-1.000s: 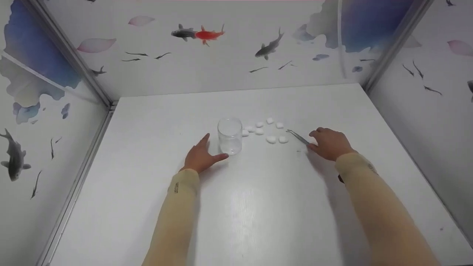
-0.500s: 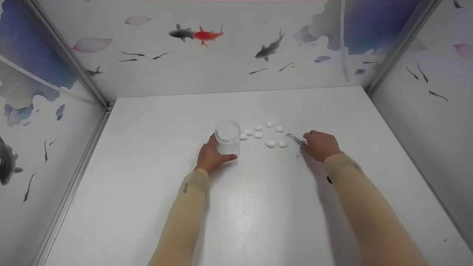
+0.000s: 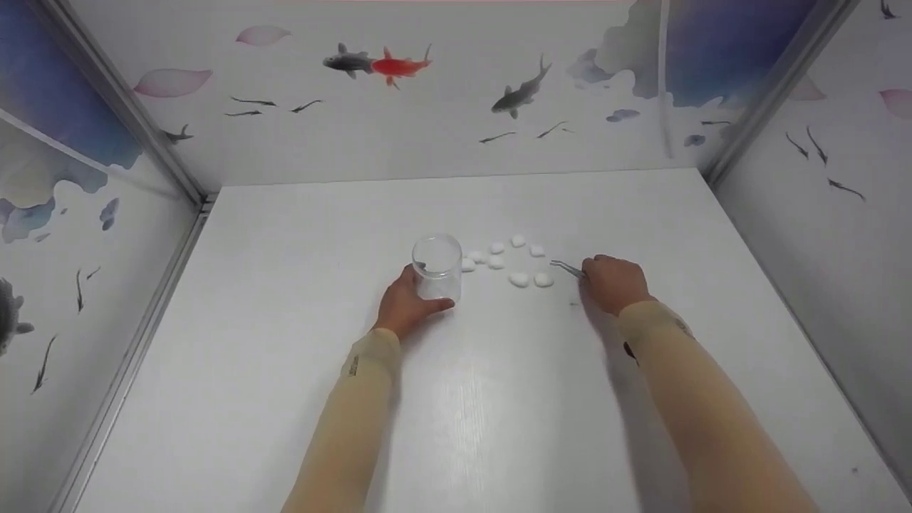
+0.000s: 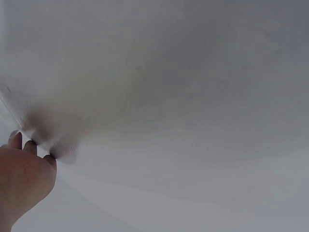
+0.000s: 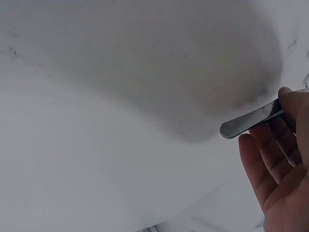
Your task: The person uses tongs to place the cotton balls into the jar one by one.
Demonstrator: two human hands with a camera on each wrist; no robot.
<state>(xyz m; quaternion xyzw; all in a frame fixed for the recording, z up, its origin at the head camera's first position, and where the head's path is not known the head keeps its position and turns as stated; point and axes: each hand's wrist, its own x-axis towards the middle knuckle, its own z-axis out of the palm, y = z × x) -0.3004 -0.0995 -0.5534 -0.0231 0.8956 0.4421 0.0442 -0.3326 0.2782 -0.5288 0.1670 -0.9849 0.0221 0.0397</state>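
My left hand (image 3: 407,305) is wrapped round the lower part of a clear jar (image 3: 437,258) that stands upright on the table. In the left wrist view, the fingertips of that hand (image 4: 26,169) press against the jar's side. My right hand (image 3: 614,282) holds metal tweezers (image 3: 568,268), with the bent tips pointing left toward several small white lumps (image 3: 531,279). In the right wrist view, the blunt end of the tweezers (image 5: 246,123) sticks out between thumb and fingers, the other fingers loosely bent. The tips are apart from the lumps.
The white lumps lie scattered on the white table (image 3: 456,399), right of the jar, the nearest one (image 3: 468,265) close beside its wall. Printed panels rise at the back (image 3: 456,135) and along both sides.
My left hand has reached right and taken hold of the jar. My right hand, with the tweezers, has shifted slightly left, and its fingers have closed more round them.
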